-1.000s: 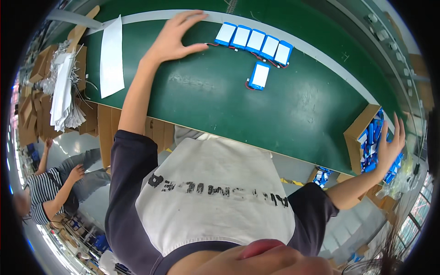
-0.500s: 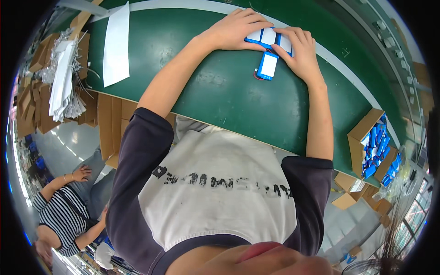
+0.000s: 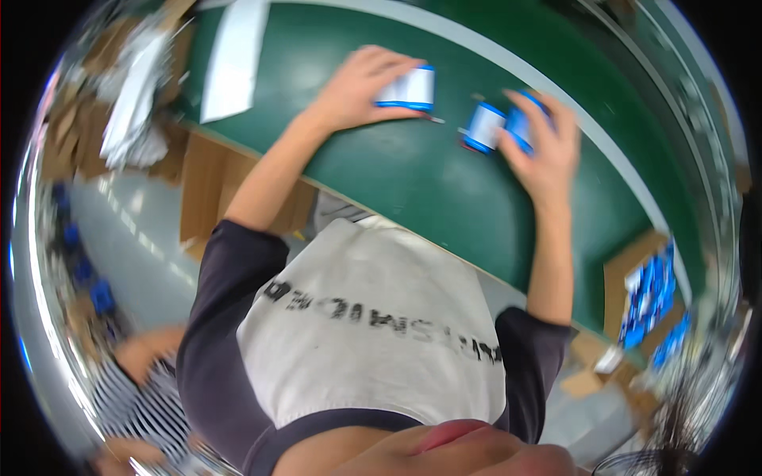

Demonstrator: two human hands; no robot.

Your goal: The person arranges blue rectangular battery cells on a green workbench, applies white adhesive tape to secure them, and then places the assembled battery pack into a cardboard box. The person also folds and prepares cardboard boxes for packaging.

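Note:
My left hand (image 3: 357, 91) is closed around blue-wrapped battery packs (image 3: 414, 89) with white labels, at the middle of the green table (image 3: 381, 170). Its thumb runs along their near edge, and the fingers cover their left part. Farther right, my right hand (image 3: 548, 147) grips another blue battery pack (image 3: 518, 129) between thumb and fingers, slightly blurred. Just left of that one, a separate battery pack (image 3: 482, 128) with a white label lies tilted, close to the right thumb. Whether the thumb touches it, I cannot tell.
A cardboard box (image 3: 615, 289) full of blue packs stands at the table's right end. A white sheet (image 3: 234, 59) lies at the far left. White strips and wires (image 3: 139, 99) are heaped beyond the left edge. Behind on the left is a person in a striped top (image 3: 151, 401).
My hands have moved apart, splitting the group of packs. The left hand has drawn its packs leftward and nearer; the right has shifted right and nearer with one. My view has turned slightly.

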